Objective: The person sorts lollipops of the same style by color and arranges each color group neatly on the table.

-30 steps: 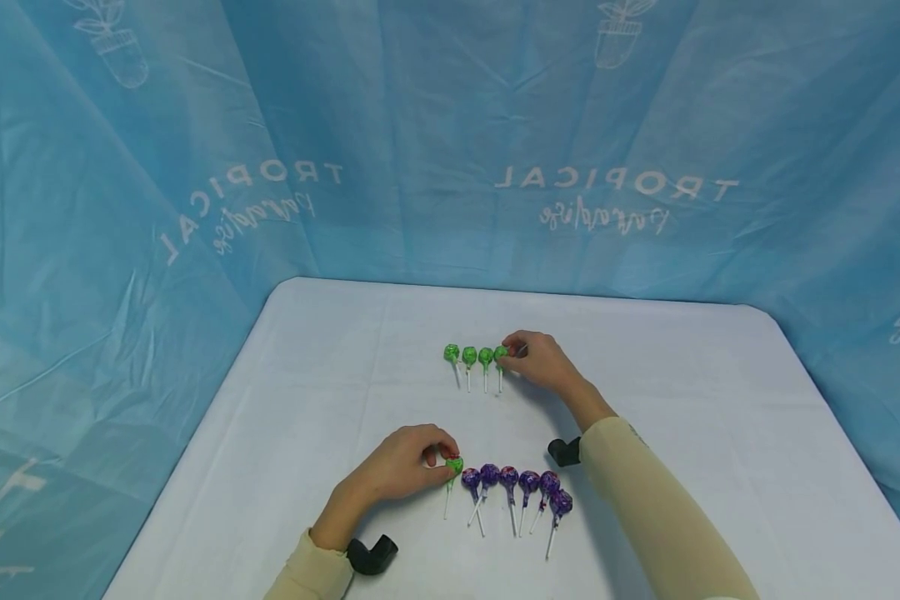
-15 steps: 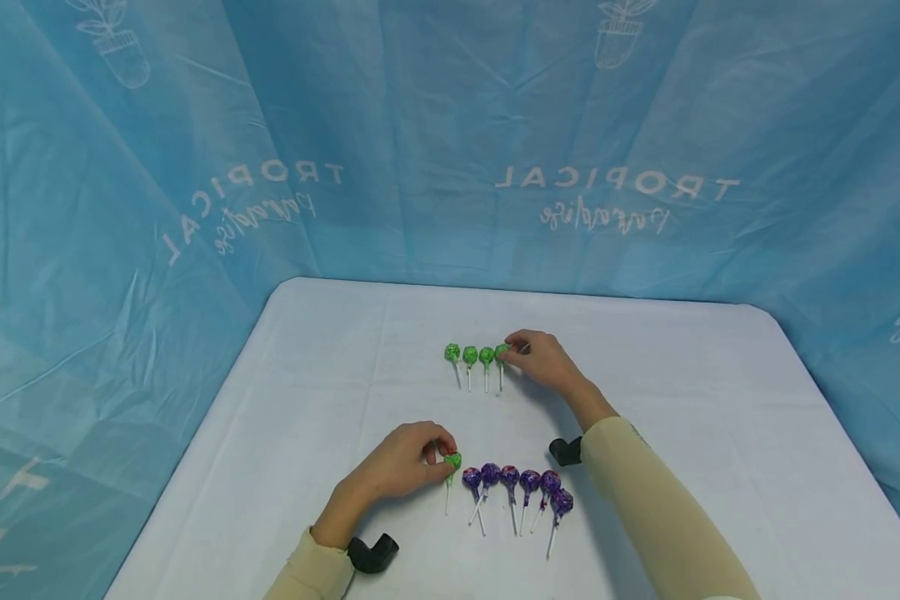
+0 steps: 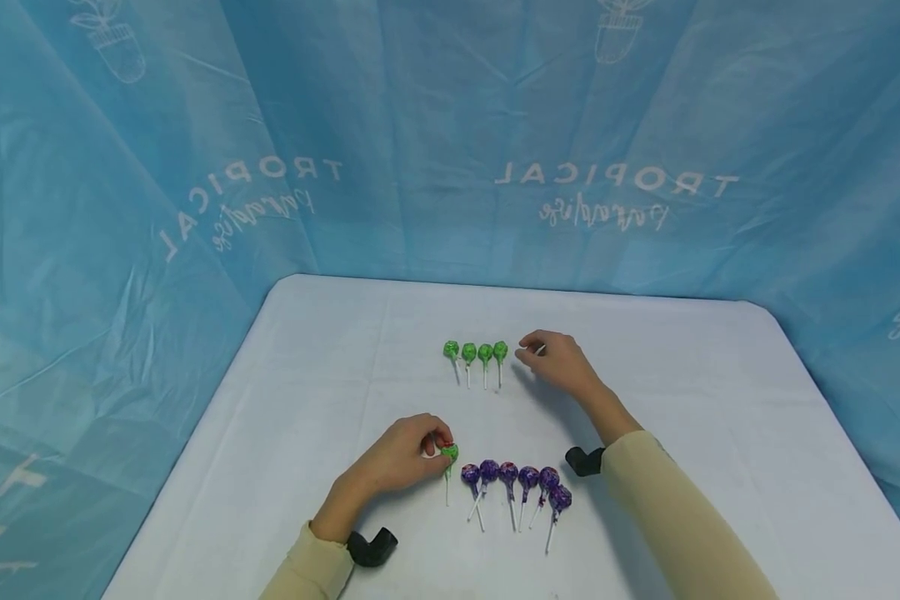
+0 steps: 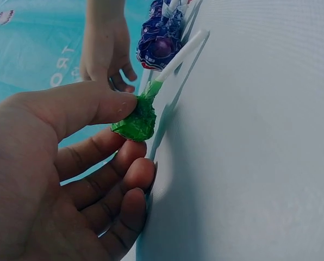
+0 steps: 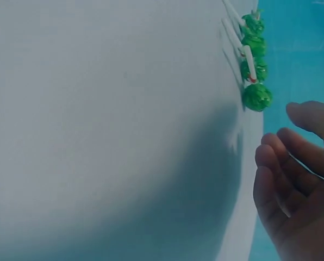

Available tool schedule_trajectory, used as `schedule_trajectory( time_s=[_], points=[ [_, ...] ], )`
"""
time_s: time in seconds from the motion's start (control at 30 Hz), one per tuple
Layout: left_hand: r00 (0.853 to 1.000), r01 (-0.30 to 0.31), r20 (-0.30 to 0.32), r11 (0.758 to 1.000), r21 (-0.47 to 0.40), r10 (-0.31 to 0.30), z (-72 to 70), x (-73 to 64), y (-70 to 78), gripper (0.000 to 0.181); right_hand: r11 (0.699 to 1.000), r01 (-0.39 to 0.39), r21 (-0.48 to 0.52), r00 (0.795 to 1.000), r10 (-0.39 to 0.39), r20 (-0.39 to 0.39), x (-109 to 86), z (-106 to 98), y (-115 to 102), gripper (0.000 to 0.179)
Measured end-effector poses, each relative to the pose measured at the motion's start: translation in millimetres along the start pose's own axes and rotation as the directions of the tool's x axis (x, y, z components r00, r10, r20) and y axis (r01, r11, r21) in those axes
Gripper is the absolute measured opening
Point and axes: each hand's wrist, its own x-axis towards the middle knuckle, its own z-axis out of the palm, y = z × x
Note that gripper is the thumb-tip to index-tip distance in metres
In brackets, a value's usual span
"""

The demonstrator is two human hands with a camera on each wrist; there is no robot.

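Observation:
My left hand pinches a green-wrapped lollipop by its head between thumb and fingers, the white stick pointing toward the near side. Just right of it lie several purple-wrapped lollipops side by side, sticks toward me. Farther back is a row of several green lollipops, heads away from me. My right hand hovers just right of that row, apart from it. In the right wrist view, the thumb and fingers are loosely bent with nothing between them.
A white cloth-covered table lies under everything. Blue printed curtains hang behind it and along its sides. Black curved pieces sit at both wrists, one by the left cuff and one by the right cuff.
My right hand has let go of the rightmost green lollipop in the back row and moved right. My left hand has shifted slightly away from me with its green lollipop.

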Motion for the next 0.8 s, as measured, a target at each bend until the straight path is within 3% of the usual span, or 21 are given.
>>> schedule_trajectory(
  time_s=[0.47,0.67,0.8],
  points=[
    [1.000,0.002,0.005,0.999,0.032,-0.003,-0.3,1.3,2.9,0.014,0.996,0.092,-0.020,0.994,-0.091,0.065,-23.5,-6,1,0.025],
    [1.000,0.001,0.009,1.000,0.017,-0.002,0.0,1.9,2.7,0.014,0.991,0.126,-0.048,0.988,-0.120,0.099,-42.7,-11,3,0.024],
    [1.000,0.018,0.008,1.000,0.019,-0.018,-0.7,-1.4,1.4,0.014,0.993,0.107,-0.042,0.988,-0.102,0.116,-57.8,-10,1,0.022]
  ],
)
